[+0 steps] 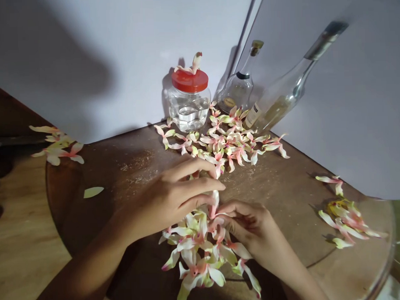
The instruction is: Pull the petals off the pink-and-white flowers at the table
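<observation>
A pink-and-white flower (pixel 214 209) with long petals stands upright between my hands. My right hand (pixel 251 222) pinches its lower part between thumb and fingertips. From the left, my left hand (pixel 178 192) reaches over, thumb and forefinger at the upper petal, its other visible finger bent above. Just below both hands is a dense bunch of similar flowers (pixel 198 250) at the table's near side; whether a thread joins them is hidden. Beyond my fingers, a loose heap of such flowers (pixel 224 142) lies on the brown table (pixel 122 170).
Behind the heap stand a clear jar (pixel 189 109) with a red lid, a flower on top, and two glass bottles (pixel 240 87), the taller one tilted in view. More flowers lie at the left edge (pixel 60 148) and right side (pixel 348 223). A single petal (pixel 93 192) is at left.
</observation>
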Available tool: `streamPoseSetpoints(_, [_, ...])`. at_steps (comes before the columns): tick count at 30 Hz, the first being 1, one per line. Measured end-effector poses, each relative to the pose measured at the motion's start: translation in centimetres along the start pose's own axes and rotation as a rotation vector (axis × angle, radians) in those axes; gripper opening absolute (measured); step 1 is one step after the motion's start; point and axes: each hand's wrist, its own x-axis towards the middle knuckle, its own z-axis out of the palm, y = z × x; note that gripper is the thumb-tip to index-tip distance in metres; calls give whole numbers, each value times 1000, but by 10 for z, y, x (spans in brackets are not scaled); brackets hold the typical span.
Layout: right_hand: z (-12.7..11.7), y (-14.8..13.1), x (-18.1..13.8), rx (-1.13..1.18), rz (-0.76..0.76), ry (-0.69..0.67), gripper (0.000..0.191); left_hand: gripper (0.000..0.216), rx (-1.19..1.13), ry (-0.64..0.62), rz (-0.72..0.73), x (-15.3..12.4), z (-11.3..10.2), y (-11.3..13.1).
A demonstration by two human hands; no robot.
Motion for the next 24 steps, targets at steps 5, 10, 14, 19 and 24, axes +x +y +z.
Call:
streamPoseSetpoints(5, [-2,1,-1,201,12,133,27,21,-19,-43,127,0,9,2])
streamPoseSetpoints(10, [1,-1,-5,289,-20,125,27,16,-105,-40,113,0,15,3])
streamPoseSetpoints(14, [-2,0,-6,268,-65,110,20,15,-79,89,58,-1,5,-7])
streamPoseSetpoints(19, [-15,-1,-8,286,-65,166,21,14,-24,390,-15,-6,-24,-24])
streamPoseSetpoints(24, [-20,-4,-8,83,-163,61,32,4,-202,166,54,-12,-42,-28])
